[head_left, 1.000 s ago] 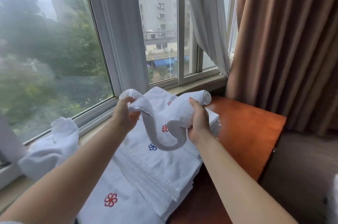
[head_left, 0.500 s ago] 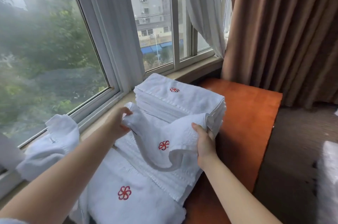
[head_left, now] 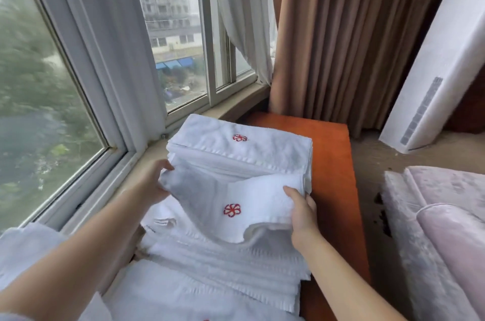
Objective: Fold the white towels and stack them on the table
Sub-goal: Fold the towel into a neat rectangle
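- Orange-brown desk [head_left: 333, 163] runs along the window sill [head_left: 236, 108], its far end tucked against the brown curtain [head_left: 341, 32].
- Towards the desk's far end, on the window-side edge, sits a neat stack of folded towels [head_left: 241, 153], red flower emblem on the top one.
- Nearer along the same edge lies a spread pile of flat towels [head_left: 231, 268], ribbed borders showing, overhanging towards the near end.
- A sheer white curtain [head_left: 244, 19] hangs in the window corner, behind the stack.
- Off the desk's right edge: a white unit [head_left: 433, 71] leaning on the floor, and a pale pink cushioned seat [head_left: 441, 229] close by.
- Another bunched white cloth [head_left: 29, 255] sits at the near-left, by the sill.
- Now the hands: both forearms reach in from the near end, and between them hangs the towel in hand [head_left: 231, 205], sagging in the middle, red emblem facing up, just in front of the folded stack and above the flat pile.
- Left hand [head_left: 152, 184] grips the towel's left corner, fingers curled round the edge.
- Right hand [head_left: 301, 210] pinches the right side, thumb on top, fingers tucked under the fold.
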Action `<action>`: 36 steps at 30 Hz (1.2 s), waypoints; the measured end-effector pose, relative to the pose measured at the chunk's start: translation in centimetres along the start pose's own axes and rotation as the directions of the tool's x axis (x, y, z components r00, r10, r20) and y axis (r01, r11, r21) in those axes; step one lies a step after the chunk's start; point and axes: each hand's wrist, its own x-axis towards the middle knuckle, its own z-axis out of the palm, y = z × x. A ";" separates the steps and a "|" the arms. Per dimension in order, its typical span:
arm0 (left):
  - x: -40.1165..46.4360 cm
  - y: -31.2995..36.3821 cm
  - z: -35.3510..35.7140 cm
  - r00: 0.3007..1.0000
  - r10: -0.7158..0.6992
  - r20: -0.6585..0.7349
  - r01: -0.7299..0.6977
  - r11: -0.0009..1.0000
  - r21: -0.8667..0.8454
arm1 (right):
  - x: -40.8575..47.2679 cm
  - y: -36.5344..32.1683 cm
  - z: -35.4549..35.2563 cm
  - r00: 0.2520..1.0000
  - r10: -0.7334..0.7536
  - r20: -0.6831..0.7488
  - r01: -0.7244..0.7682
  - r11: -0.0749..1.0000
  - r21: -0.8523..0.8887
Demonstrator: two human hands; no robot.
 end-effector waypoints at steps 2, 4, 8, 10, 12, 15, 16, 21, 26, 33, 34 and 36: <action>0.9 0.1 -1.2 0.996 -0.082 0.046 0.083 0.996 -0.020 | 0.2 0.3 0.7 1.000 -0.014 -0.004 0.014 1.000 0.013; 2.4 0.8 -2.7 0.994 -0.104 0.029 0.104 0.995 -0.005 | 0.7 0.9 1.4 0.999 -0.044 0.006 0.044 0.999 0.018; 6.4 0.2 -6.0 0.993 -0.012 -0.118 0.044 0.962 0.270 | 2.2 3.1 -0.2 0.992 -0.073 -0.103 0.055 0.984 -0.167; 8.3 -2.1 -8.0 0.977 0.054 -0.208 0.076 0.819 0.569 | 3.2 5.0 -2.4 0.984 0.017 -0.176 -0.088 0.910 -0.406; 9.9 -4.5 -8.9 0.982 0.000 -0.187 0.124 0.751 0.649 | 3.5 6.6 -4.0 0.960 0.172 -0.219 -0.271 0.757 -0.594; 10.8 -5.7 -8.8 0.990 0.061 -0.125 0.045 0.711 0.702 | 4.7 6.8 -4.3 0.965 0.138 -0.224 -0.254 0.707 -0.660; 11.0 -5.7 -8.7 0.988 0.110 -0.108 -0.005 0.726 0.688 | 5.2 6.3 -4.0 0.979 0.066 -0.193 -0.179 0.731 -0.659; 10.7 -6.5 -8.9 0.957 0.285 -0.048 -0.150 0.630 0.762 | 4.5 5.3 -3.7 0.935 -0.314 -0.164 0.135 0.744 -0.654; 10.4 -8.5 -9.6 0.988 0.153 0.009 -0.070 0.399 0.914 | 3.9 7.9 -6.2 0.966 -0.066 -0.250 -0.181 0.518 -0.836; 8.5 -8.6 -9.4 0.978 0.199 0.065 -0.117 0.260 0.958 | 2.6 6.9 -4.7 0.956 -0.188 -0.226 -0.183 0.221 -0.958; 8.2 -8.6 -9.5 0.978 0.196 0.073 -0.121 0.246 0.962 | 2.4 6.6 -4.2 0.954 -0.241 -0.180 -0.132 0.200 -0.971; 7.5 -8.1 -9.6 0.978 0.193 0.078 -0.127 0.256 0.958 | 2.1 6.3 -2.3 0.956 -0.289 -0.046 0.018 0.214 -0.977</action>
